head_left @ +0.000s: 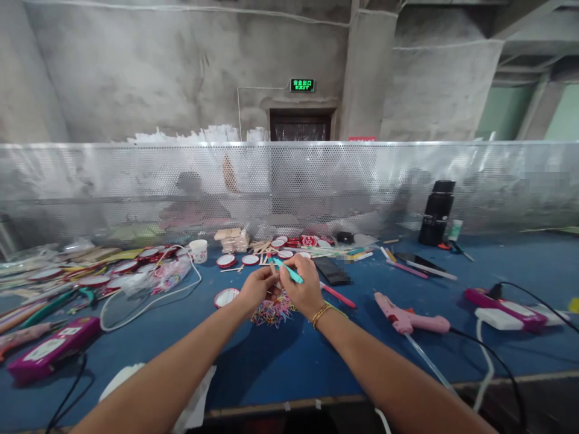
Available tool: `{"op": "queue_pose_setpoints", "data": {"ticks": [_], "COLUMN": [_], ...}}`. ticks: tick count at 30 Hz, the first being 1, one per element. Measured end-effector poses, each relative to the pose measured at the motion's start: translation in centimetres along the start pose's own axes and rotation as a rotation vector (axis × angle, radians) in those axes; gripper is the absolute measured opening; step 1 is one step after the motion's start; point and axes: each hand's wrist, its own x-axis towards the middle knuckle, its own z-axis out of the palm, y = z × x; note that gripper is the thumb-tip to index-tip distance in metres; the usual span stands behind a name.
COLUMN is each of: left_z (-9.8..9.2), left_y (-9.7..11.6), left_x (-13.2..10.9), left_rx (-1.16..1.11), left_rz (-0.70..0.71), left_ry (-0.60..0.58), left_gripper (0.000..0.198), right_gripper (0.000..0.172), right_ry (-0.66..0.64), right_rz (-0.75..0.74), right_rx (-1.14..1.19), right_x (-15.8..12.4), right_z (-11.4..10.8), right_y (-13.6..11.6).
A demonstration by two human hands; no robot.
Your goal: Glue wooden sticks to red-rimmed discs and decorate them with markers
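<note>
Forearms (176, 366) rise from the bottom edge; just below frame centre, the right hand (304, 286) pinches a turquoise pen (293, 274), the left hand (257, 288) a thin stick (272, 264), above coloured bands (274, 313).

Turquoise pen (294, 275); multicoloured pile (272, 312) below pen; pink glue gun (398, 314) lower right of pen; black bottle (435, 218) upper right of pen.

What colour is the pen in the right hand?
Turquoise; the pen in the right hand shows in the head view.
</note>
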Motion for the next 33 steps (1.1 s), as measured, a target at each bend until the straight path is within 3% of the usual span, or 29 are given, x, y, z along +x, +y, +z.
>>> {"op": "queue_pose_setpoints", "data": {"ticks": [33], "left_z": [-0.34], "left_y": [0.09], "left_x": [0.05], "left_rx": [0.067], "left_rz": [-0.063], "left_ry": [0.002], "left_gripper": [0.038], "right_gripper": [0.006], "right_ry": [0.001], "right_rz": [-0.021], "right_rx": [0.003], "right_x": [0.06], "right_z": [-0.04], "right_y": [0.09]}}
